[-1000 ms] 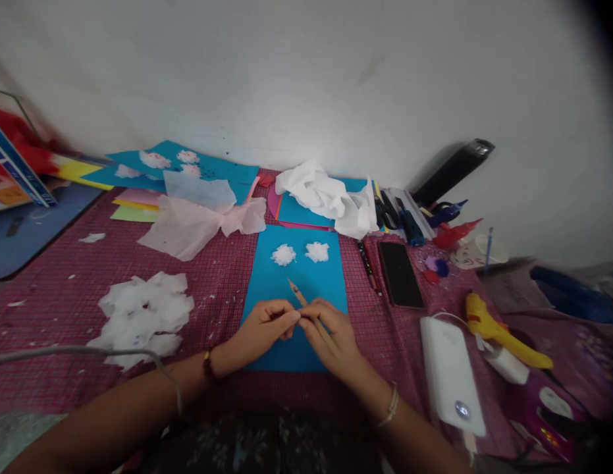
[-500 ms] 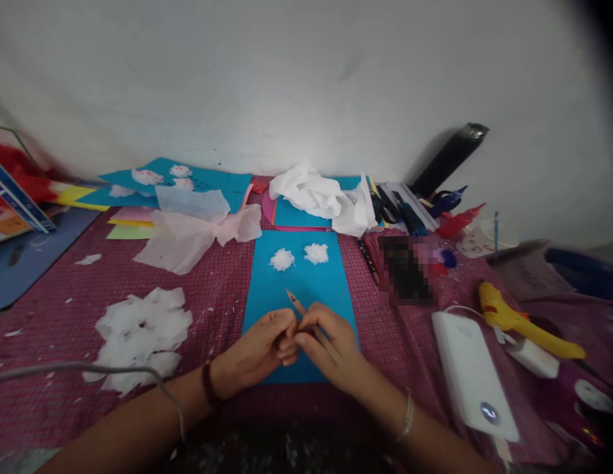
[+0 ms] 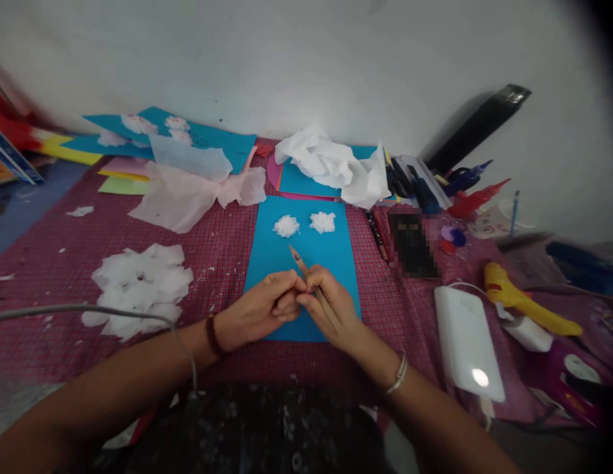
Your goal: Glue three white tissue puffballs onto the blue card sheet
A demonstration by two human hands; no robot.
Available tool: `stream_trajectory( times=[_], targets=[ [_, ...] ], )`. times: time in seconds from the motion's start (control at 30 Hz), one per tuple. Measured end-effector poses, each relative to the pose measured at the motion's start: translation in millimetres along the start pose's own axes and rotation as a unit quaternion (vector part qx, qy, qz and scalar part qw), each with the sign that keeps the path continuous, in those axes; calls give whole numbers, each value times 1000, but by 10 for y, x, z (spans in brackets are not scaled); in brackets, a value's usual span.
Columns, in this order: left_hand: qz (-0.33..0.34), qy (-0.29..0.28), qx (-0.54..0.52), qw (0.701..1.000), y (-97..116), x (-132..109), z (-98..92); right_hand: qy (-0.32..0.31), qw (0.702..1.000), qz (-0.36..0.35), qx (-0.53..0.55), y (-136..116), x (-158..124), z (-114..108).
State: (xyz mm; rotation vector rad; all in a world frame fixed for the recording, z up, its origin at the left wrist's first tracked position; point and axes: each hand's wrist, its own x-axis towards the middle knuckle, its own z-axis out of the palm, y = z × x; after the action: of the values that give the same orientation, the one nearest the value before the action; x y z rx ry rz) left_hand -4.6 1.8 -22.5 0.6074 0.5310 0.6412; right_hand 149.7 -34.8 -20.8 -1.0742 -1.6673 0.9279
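A blue paper sheet (image 3: 306, 250) lies on the red checked cloth (image 3: 212, 263) in front of me, with two small white tissue puffs (image 3: 286, 226) near its far edge. My right hand (image 3: 330, 309) rests on the sheet's near half, closed around a wooden pencil (image 3: 299, 260) whose tip points away toward the puffs. My left hand (image 3: 261, 313) sits right beside it, fingers curled and pinched together against the right hand's fingertips; what they pinch is too small to name.
A pile of white tissue pieces (image 3: 138, 283) lies at the left. Crumpled tissue (image 3: 330, 168) and coloured papers (image 3: 187, 141) sit at the back. A white power bank (image 3: 467, 342), a yellow glue gun (image 3: 523, 306), pens and scissors (image 3: 409, 184) crowd the right side.
My hands have stayed together on the blue sheet, with the left fingers curling closer to the right hand. The view has tilted, so everything sits slightly higher in frame.
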Motion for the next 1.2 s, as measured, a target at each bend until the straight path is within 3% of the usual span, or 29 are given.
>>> stream_trajectory(
  times=[0.17, 0.33, 0.43, 0.5, 0.57, 0.63, 0.77, 0.83, 0.9, 1.07, 1.2],
  targets=[
    [13, -37, 30, 999, 57, 2, 13, 72, 995, 42, 59, -4, 2, 33],
    [6, -141, 87, 986, 53, -55, 40, 107, 990, 30, 91, -106, 9, -27],
    [9, -191, 192, 963, 34, -110, 67, 123, 982, 34, 137, -144, 27, -59],
    [24, -215, 291, 932, 26, -148, 101, 131, 970, 45, 199, -153, 46, -63],
    [64, -230, 404, 883, 15, -187, 143, 133, 956, 47, 257, -156, 68, -59],
    [126, -214, 537, 806, -1, -228, 183, 119, 951, 52, 279, -162, 82, -51],
    [253, -59, 763, 592, -24, -294, 204, 107, 950, 75, 282, -184, 59, -28],
    [289, 4, 798, 528, -21, -298, 184, 105, 949, 83, 285, -190, 36, -18],
    [306, 21, 797, 521, -19, -283, 157, 93, 953, 91, 273, -188, 21, -18],
    [309, -50, 745, 589, -65, -229, 87, 75, 963, 106, 237, -184, 23, -74],
    [297, -83, 738, 600, -100, -213, 50, 76, 968, 108, 214, -206, 22, -121]
  ],
)
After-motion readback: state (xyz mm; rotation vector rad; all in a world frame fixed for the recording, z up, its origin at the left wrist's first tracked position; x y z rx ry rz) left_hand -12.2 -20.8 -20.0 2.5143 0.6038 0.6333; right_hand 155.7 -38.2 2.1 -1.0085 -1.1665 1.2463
